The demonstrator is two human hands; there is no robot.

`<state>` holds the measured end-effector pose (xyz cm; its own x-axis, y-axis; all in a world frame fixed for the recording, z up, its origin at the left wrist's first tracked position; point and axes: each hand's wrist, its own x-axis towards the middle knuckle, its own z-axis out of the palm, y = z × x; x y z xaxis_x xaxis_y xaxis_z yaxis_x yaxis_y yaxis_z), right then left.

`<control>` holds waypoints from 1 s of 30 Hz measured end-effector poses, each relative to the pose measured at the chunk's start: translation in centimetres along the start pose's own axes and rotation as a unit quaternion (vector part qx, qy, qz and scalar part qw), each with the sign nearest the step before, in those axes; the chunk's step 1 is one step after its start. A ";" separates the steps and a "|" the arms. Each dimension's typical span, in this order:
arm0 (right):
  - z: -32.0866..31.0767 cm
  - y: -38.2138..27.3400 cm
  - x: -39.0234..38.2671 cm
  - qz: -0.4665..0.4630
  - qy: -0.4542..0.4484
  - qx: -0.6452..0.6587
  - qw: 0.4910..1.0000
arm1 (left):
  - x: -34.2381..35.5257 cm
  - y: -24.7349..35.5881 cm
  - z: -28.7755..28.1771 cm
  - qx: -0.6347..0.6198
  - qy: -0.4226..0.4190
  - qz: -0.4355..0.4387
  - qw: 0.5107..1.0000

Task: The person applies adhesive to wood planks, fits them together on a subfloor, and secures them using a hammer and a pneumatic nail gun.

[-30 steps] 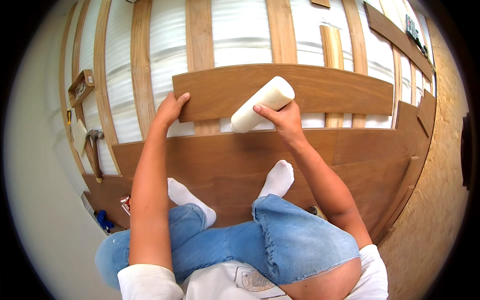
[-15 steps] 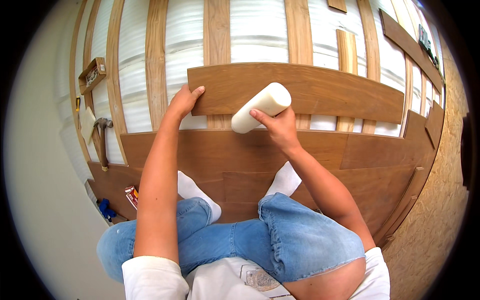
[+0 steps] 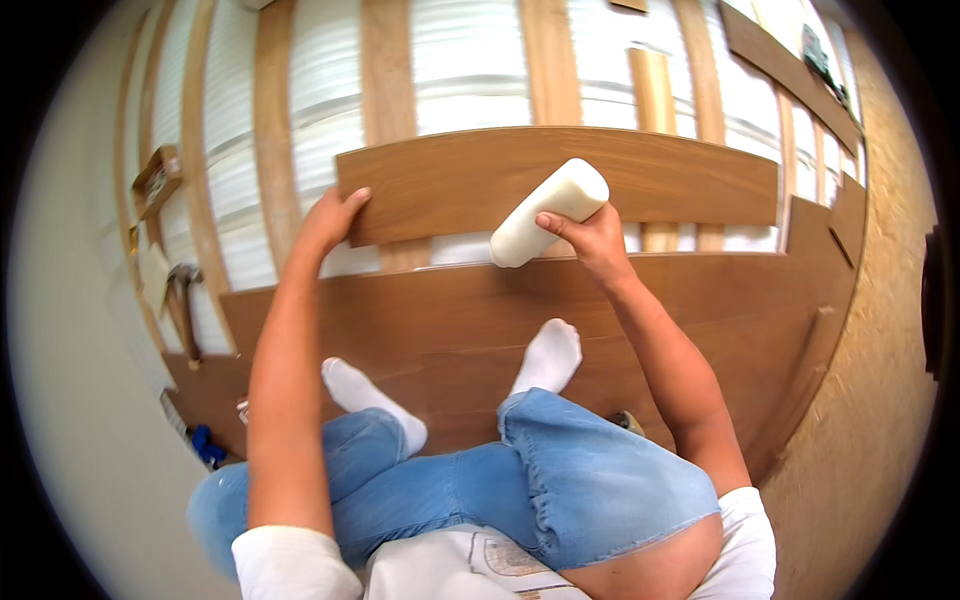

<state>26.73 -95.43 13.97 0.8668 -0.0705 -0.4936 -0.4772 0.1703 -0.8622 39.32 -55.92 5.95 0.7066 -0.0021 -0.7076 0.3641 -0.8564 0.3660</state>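
My left hand [image 3: 332, 218] grips the left end of a loose brown floor plank [image 3: 660, 178] that lies across the pale wooden battens. My right hand [image 3: 592, 238] holds a white plastic bottle [image 3: 548, 212], tilted with its lower end pointing down-left at the plank's near edge. Between this plank and the laid brown floorboards [image 3: 460, 320] a strip of white underlay shows. I sit on the laid boards in blue jeans, with both white-socked feet [image 3: 548, 355] pointing toward the plank.
Wooden battens [image 3: 388, 80] run away from me over white foam underlay [image 3: 465, 70]. A hammer [image 3: 182, 300] lies at the left by the wall, near a small wooden block [image 3: 158, 180]. A blue object [image 3: 207, 445] rests at lower left. Chipboard subfloor [image 3: 880, 400] is on the right.
The view has shifted slightly, so the plank and hands sit a little further right and lower. My hands keep their hold on the plank and the bottle.
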 end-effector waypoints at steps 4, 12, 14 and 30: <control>-9.4 -2.9 -0.7 -0.010 0.021 -0.070 0.997 | 0.5 -1.4 -0.7 0.004 -0.021 -0.005 1.000; -28.0 -7.6 -2.7 0.038 0.126 -0.173 0.976 | 1.8 -2.9 -0.4 -0.071 -0.031 0.003 0.997; -31.8 -7.8 -2.6 0.051 0.158 -0.194 0.967 | 1.5 -3.2 -0.5 -0.076 -0.011 0.011 0.997; -52.7 -10.5 -4.2 0.083 0.284 -0.200 0.934 | 4.9 -9.2 -2.5 -0.098 -0.038 0.038 0.994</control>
<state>20.49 -148.69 19.03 0.6134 -0.6053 -0.5073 -0.7125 -0.1472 -0.6860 40.95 -46.79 0.67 0.6920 -0.1078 -0.7138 0.4272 -0.7360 0.5252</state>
